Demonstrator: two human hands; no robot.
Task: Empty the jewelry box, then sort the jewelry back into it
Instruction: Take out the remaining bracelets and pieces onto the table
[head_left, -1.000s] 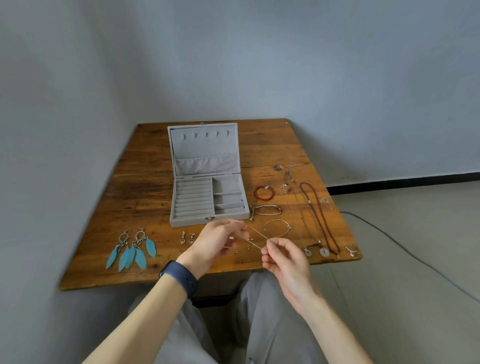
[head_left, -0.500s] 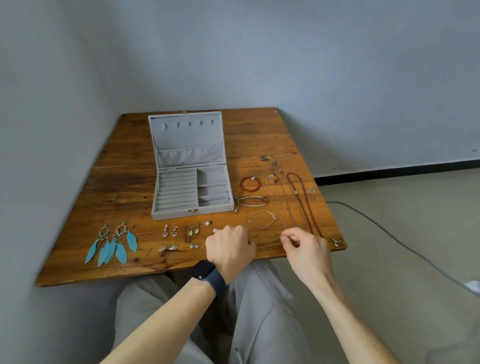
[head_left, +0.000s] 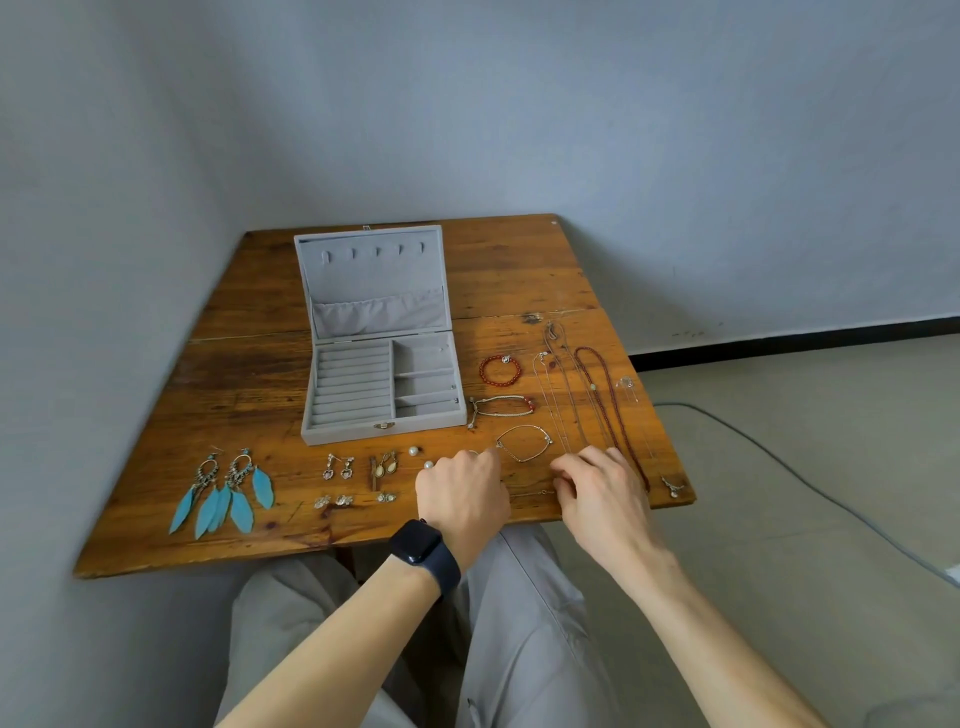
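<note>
Jewelry box (head_left: 353, 384), grey felt-lined, lid raised, stood emptied on the worn wooden table (head_left: 249, 395), with pieces ranked by kind outside it, presumably for sorting back. Left hand (head_left: 462, 488) and right hand (head_left: 597, 483) curled beside a thin silver chain (head_left: 530, 492); each grip was hidden, so its state could not be told.

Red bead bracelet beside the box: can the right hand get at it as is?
Probably yes. The red bead bracelet lies uncovered on the table, ahead-left of the right hand. Only a cord bracelet and a thin bangle lie flat between; the hand could pass over them.
</note>
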